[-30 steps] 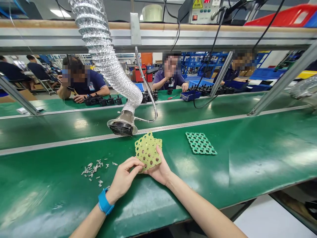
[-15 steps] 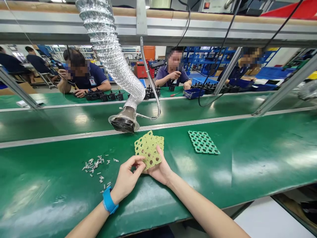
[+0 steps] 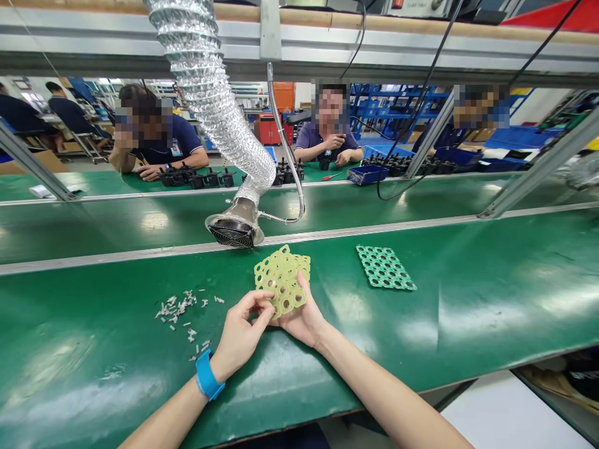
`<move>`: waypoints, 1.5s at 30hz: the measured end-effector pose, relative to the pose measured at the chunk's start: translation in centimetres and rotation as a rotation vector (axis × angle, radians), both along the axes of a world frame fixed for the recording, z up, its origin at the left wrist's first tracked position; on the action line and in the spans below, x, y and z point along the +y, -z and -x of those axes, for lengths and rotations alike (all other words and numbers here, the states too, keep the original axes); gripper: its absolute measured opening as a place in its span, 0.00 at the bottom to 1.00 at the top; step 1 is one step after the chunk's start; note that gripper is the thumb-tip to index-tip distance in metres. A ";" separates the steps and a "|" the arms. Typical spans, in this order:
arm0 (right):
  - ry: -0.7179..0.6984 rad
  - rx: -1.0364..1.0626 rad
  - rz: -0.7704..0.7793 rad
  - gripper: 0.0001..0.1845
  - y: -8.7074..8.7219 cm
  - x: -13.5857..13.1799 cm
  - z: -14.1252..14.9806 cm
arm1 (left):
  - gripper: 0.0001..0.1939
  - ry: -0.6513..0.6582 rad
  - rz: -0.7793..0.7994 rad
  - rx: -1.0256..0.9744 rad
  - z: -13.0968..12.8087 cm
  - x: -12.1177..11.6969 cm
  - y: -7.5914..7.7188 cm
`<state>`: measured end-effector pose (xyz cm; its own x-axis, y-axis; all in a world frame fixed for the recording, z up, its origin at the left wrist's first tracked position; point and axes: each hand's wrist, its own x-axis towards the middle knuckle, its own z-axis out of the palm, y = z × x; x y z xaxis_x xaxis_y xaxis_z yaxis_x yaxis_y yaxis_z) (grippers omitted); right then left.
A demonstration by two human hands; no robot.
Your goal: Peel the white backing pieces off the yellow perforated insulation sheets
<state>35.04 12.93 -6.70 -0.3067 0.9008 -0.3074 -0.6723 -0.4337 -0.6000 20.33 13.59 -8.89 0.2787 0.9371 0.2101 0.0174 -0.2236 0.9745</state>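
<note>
Yellow-green perforated sheets (image 3: 279, 279), overlapping and full of round holes, are held up off the bench between my two hands. My right hand (image 3: 303, 317) supports them from below, its thumb over their right side. The fingertips of my left hand (image 3: 247, 325) pinch the lower left edge; a blue band is round that wrist. To the left of my left hand lies a scatter of small whitish pieces (image 3: 175, 307), too small to name. A green perforated circuit board panel (image 3: 384, 267) rests flat on the bench to the right.
A foil extraction duct (image 3: 224, 118) hangs down, its fan hood (image 3: 234, 227) just beyond the sheets. A metal rail (image 3: 327, 236) crosses the green bench (image 3: 486, 293). Co-workers sit opposite, near black parts (image 3: 196, 178) and a blue bin (image 3: 367, 174).
The view has tilted down and shifted slightly left. My left fingers have moved a little along the sheets' lower edge; both hands keep hold. A co-worker opposite has lowered a hand from the face.
</note>
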 end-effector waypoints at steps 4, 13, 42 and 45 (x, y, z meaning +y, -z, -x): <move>-0.001 0.011 0.006 0.35 0.0 0.1 0.0 | 0.11 -0.002 -0.006 -0.002 0.0 0.0 0.1; -0.006 -0.015 -0.009 0.36 -0.1 -0.2 0.0 | 0.11 -0.059 0.015 -0.016 -0.4 -0.5 0.5; 0.017 -0.045 0.000 0.33 -0.2 -0.3 0.0 | 0.13 0.006 0.039 -0.029 -0.2 -0.3 0.0; 0.019 -0.055 0.006 0.33 -0.2 -0.2 0.0 | 0.12 0.017 0.036 -0.021 -0.1 -0.2 0.0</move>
